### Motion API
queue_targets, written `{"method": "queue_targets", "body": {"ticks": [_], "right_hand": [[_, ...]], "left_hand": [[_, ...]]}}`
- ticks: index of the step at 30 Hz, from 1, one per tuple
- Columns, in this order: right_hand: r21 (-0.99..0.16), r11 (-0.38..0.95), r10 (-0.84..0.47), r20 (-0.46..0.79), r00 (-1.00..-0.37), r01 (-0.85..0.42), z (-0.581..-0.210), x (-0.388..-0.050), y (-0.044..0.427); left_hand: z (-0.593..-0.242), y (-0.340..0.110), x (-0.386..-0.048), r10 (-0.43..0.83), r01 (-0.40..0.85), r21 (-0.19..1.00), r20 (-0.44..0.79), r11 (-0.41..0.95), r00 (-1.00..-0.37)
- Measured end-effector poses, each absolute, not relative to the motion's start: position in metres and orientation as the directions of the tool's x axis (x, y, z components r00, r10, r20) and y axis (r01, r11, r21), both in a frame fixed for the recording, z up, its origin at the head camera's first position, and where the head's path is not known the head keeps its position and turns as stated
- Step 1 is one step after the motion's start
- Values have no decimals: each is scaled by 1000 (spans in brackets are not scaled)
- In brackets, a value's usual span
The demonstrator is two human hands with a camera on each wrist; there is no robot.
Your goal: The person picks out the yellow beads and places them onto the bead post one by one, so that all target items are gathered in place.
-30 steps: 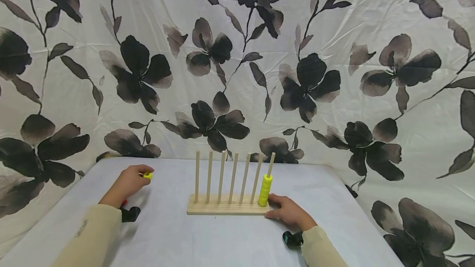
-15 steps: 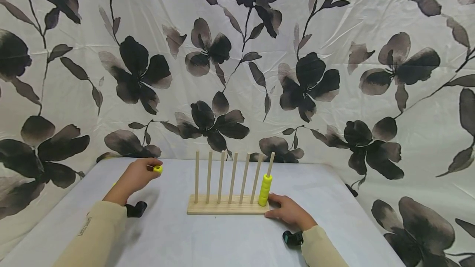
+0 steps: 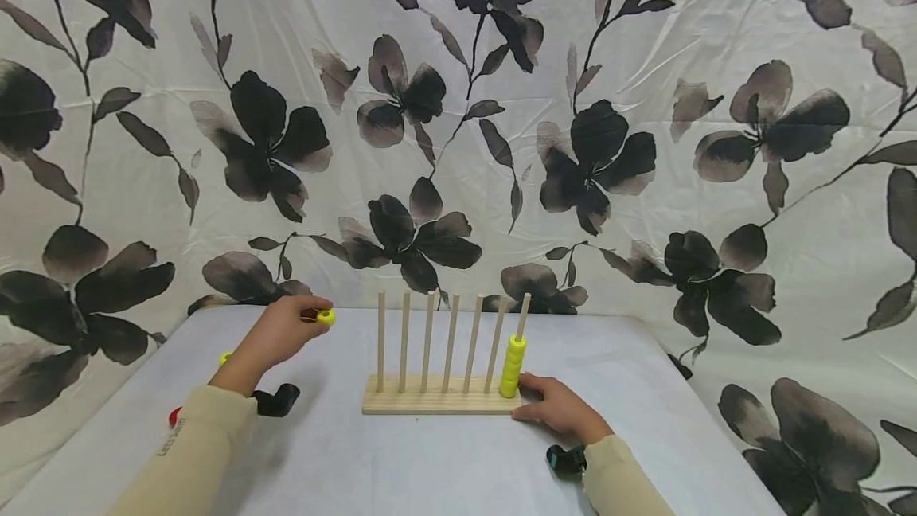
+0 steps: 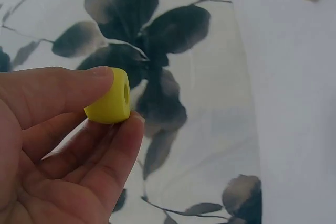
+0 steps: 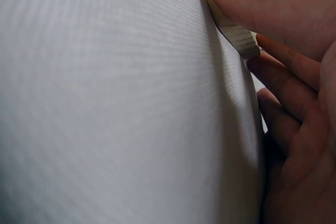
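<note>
My left hand (image 3: 290,330) pinches a yellow bead (image 3: 325,317) between thumb and fingertips, raised above the table's far left. In the left wrist view, the hole in the yellow bead (image 4: 109,98) faces right. A wooden peg rack (image 3: 440,403) with several upright dowels stands mid-table. Several yellow beads (image 3: 512,366) are stacked on its rightmost dowel; the other dowels are bare. My right hand (image 3: 562,408) grips the rack's right end. The right wrist view shows the thumb along one side of the wooden base (image 5: 239,38) and fingers at the other.
Behind my left forearm, a yellow bead (image 3: 224,357) and a red piece (image 3: 174,416) show partly on the white table (image 3: 344,468). A floral cloth (image 3: 458,142) hangs along the table's back. Black wrist devices (image 3: 278,400) are strapped to both wrists.
My left hand has moved right and up with the yellow bead, toward the rack. Pieces behind the left forearm have come into sight. My right hand and the rack stay in place.
</note>
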State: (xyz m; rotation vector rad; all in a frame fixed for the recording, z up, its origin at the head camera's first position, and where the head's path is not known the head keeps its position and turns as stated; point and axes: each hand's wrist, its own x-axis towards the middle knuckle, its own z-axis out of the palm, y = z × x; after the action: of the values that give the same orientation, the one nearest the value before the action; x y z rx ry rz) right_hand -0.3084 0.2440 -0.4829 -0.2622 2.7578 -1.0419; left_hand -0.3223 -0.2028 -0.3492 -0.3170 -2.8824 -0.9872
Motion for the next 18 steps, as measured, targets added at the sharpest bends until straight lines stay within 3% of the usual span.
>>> {"method": "queue_targets", "body": {"ticks": [18], "right_hand": [[-674,733,-223,-109,-969,-93,-479,-305,242]], "left_hand": [[-308,-178,-313,189,288,612,223,737,-956]]}}
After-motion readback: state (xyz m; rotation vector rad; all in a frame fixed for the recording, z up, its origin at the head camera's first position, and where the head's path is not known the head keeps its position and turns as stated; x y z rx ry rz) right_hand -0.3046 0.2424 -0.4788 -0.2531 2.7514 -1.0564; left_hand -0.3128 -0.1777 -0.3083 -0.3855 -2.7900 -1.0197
